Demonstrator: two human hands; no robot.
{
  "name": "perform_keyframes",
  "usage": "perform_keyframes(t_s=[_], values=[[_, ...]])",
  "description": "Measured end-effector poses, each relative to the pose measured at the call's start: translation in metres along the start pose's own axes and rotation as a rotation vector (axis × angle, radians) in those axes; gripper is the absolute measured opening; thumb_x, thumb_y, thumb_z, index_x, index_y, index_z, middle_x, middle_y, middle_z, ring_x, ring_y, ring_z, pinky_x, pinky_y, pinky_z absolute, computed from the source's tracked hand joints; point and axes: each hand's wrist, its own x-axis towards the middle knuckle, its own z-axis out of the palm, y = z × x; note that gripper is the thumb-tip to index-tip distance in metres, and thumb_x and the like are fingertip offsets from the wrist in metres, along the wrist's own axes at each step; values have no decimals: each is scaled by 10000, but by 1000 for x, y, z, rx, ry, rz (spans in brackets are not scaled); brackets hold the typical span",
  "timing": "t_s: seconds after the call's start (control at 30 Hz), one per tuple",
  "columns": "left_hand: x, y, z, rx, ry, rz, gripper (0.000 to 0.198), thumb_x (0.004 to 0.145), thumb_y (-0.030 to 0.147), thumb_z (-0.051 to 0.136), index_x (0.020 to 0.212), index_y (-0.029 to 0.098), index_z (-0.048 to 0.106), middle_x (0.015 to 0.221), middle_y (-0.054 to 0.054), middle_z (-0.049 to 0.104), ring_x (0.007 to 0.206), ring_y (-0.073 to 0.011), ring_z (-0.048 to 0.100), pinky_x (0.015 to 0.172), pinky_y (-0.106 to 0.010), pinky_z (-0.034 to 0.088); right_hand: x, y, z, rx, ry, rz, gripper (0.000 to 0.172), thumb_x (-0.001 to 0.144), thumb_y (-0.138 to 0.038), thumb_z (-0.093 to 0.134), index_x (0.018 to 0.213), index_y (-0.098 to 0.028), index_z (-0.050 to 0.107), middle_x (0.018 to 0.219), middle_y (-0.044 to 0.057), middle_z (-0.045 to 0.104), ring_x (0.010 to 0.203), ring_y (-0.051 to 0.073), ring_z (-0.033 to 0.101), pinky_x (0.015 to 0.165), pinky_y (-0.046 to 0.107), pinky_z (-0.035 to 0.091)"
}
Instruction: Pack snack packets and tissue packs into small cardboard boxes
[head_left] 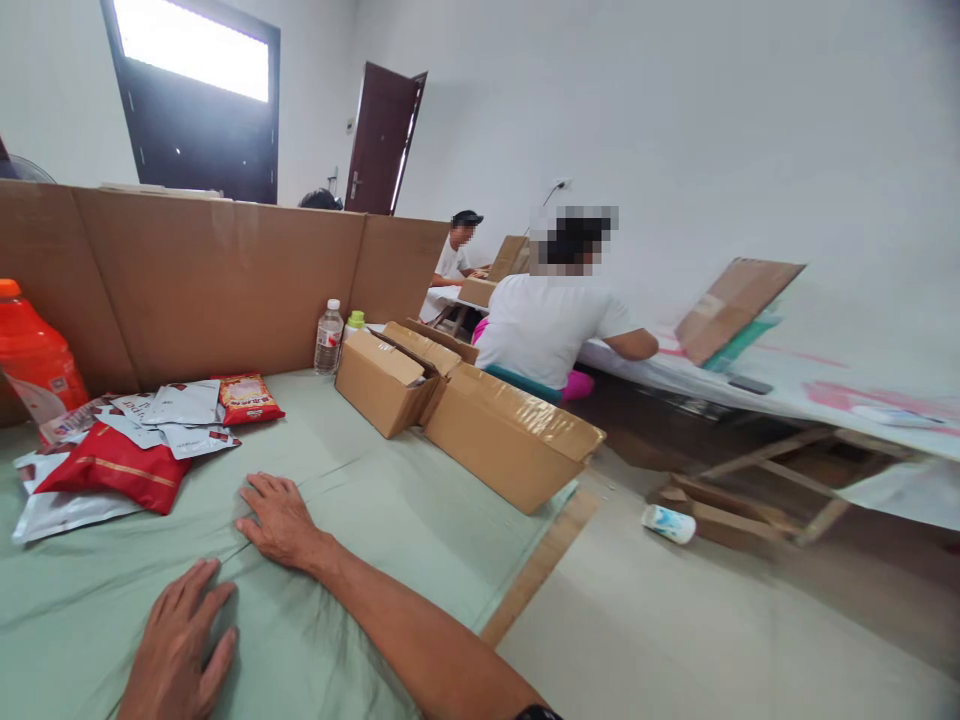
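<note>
My left hand (178, 640) lies palm down on the green cloth (300, 640) of the table, fingers stretched and holding nothing. Farther forward, my right hand (279, 520) also rests flat on the cloth with its fingers apart. Beyond both hands is a pile of packets: a dark red packet (124, 468), several white sachets (184, 404) and a bright red and yellow snack packet (247, 398). The red packets are nearest to my right hand but apart from it. A large orange bottle (37, 350) stands behind the pile at the left.
Open cardboard boxes (510, 430) line the table's right side, near a clear water bottle (328, 338) and a green-capped bottle (355, 322). A cardboard screen (225, 290) closes the back. A person in white (540, 330) sits beyond; a white tub (669, 524) lies on the floor.
</note>
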Motion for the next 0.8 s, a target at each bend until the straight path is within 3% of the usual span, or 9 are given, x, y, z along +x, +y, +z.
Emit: perform_keyframes(t_s=[0.47, 0.57, 0.7, 0.8], values=[[-5, 0, 5, -1, -34, -19, 280, 963, 331, 510, 1147, 250, 706, 1254, -140, 754, 1095, -331, 750, 844, -485, 654, 0, 2, -2, -33, 21, 0, 434, 1045, -417, 547, 1428, -220, 597, 1587, 86, 534, 1481, 217, 439, 1183, 391, 348], [-11, 15, -4, 34, -122, -33, 327, 932, 387, 589, 1222, 269, 685, 1326, -145, 728, 1162, -350, 726, 919, -518, 633, -5, 0, -1, -19, 13, -3, 407, 1036, -402, 565, 1407, -246, 620, 1574, 66, 555, 1468, 212, 464, 1184, 382, 355], [-17, 46, -16, -66, -371, 37, 635, 867, 402, 696, 1466, 259, 541, 1543, -156, 577, 1398, -378, 570, 1128, -588, 498, -9, 1, 6, -19, 19, 63, 413, 1044, -334, 529, 1424, -200, 620, 1576, 150, 538, 1487, 292, 451, 1192, 477, 344], [-20, 66, -16, -139, -454, 132, 728, 880, 475, 709, 1514, 196, 487, 1557, -225, 539, 1438, -436, 511, 1135, -656, 448, -9, 2, 8, -38, 14, 81, 443, 1049, -361, 525, 1463, -219, 594, 1600, 122, 518, 1518, 282, 413, 1210, 451, 329]])
